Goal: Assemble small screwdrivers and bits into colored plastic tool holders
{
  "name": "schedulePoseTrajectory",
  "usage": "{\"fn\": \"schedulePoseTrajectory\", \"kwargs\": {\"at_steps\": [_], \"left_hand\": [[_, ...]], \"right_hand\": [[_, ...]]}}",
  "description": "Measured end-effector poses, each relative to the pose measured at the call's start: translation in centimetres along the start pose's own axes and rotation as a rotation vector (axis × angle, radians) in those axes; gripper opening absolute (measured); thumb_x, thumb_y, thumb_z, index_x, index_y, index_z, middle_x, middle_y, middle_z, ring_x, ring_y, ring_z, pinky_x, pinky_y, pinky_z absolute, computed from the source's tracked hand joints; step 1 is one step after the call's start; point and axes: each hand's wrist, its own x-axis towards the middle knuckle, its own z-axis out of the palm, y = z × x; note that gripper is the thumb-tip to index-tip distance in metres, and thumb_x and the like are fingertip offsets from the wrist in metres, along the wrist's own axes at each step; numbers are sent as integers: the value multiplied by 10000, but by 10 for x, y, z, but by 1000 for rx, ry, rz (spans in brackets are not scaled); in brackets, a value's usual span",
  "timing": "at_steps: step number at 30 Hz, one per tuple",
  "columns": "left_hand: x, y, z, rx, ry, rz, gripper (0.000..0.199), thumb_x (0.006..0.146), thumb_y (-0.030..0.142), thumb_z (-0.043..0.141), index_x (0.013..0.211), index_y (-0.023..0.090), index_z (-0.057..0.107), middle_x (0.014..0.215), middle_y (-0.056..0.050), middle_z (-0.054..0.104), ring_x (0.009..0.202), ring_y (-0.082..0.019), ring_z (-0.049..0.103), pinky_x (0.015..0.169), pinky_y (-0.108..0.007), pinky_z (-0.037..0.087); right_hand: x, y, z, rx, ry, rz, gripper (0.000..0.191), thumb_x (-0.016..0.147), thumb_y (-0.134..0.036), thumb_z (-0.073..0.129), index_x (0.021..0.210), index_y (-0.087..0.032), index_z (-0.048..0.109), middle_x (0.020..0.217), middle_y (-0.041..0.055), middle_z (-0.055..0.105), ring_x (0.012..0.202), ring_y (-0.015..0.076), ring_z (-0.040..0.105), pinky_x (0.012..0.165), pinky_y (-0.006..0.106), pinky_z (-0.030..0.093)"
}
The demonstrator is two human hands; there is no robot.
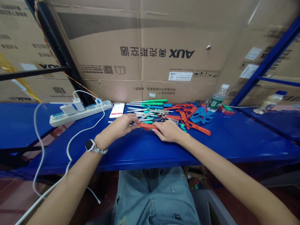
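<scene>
An orange plastic piece (148, 126) is held level between my two hands, just above the blue table. My left hand (123, 125) closes its fingers on the left end, where a bit of silver metal shows. On the other end, my right hand (168, 130) is closed with its thumb along the piece; part of it is hidden under the fingers. Right behind the hands lies a pile of metal rods and clear parts (150, 113). Orange gun-shaped plastic frames (187, 117) and blue plastic frames (202, 115) lie to the right. Small green clips (182, 126) are beside my right hand.
Rods with green handles (156, 101) lie at the back. A phone (117, 110) and a white power strip (79, 113) with cables stand left. A water bottle (217, 99) and a red box (226, 110) are at the right. Cardboard (150, 68) walls the back.
</scene>
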Motion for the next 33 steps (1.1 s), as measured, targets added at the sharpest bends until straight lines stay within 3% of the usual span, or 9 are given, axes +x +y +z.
{"fn": "schedulePoseTrajectory", "kwargs": {"at_steps": [5, 9, 12, 16, 20, 25, 29, 33], "left_hand": [[4, 1, -4, 32, -22, 59, 106, 908, 278, 658, 924, 192, 718, 874, -55, 693, 806, -214, 623, 731, -332, 449], [5, -2, -5, 41, 14, 116, 109, 915, 274, 651, 932, 194, 724, 844, -52, 682, 792, -210, 615, 734, -336, 453], [3, -4, -4, 46, 41, 131, 123, 926, 290, 650, 936, 192, 723, 850, -52, 681, 797, -207, 620, 756, -341, 465], [2, -2, -4, 72, 61, 145, 137, 943, 300, 640, 961, 196, 727, 876, -56, 690, 821, -212, 627, 771, -345, 467], [4, 2, -6, 127, 66, 177, 119, 945, 296, 650, 937, 202, 723, 850, -51, 697, 836, -221, 625, 783, -355, 445], [10, 8, -12, 225, 24, 164, 60, 919, 247, 668, 896, 205, 703, 823, -33, 695, 827, -216, 612, 770, -348, 401], [15, 14, -19, 282, -44, 186, 62, 919, 223, 653, 882, 192, 691, 849, -46, 695, 830, -218, 602, 757, -342, 390], [18, 18, -20, 334, -95, 197, 68, 925, 221, 655, 882, 179, 688, 884, -59, 705, 865, -231, 609, 795, -354, 399]], "right_hand": [[2, 5, 4, 183, 45, 53, 303, 1017, -434, 532, 1065, -174, 680, 837, 65, 746, 692, 193, 630, 620, 290, 281], [4, 9, 10, 301, 113, 146, 397, 971, -551, 602, 885, -173, 684, 704, 30, 661, 629, 158, 545, 611, 268, 269], [4, 11, 12, 292, 137, 102, 447, 982, -533, 600, 725, -168, 625, 600, 0, 561, 558, 125, 442, 600, 269, 231], [4, 10, 12, 276, 165, 81, 458, 984, -519, 597, 686, -170, 600, 570, -11, 518, 540, 117, 399, 590, 273, 197], [2, 8, 10, 229, 157, 84, 420, 1008, -506, 548, 778, -169, 648, 615, 19, 595, 572, 142, 475, 592, 280, 190], [-1, -2, 6, 140, 86, 54, 359, 1058, -451, 438, 1126, -173, 655, 835, 73, 749, 639, 188, 593, 592, 293, 197], [3, -11, 1, 74, 45, 108, 341, 1063, -386, 410, 1174, -140, 620, 997, 131, 773, 702, 217, 648, 600, 305, 229], [8, -9, 3, 107, 41, 101, 427, 1088, -493, 346, 1229, -201, 625, 956, 88, 776, 698, 208, 649, 607, 290, 250]]}}
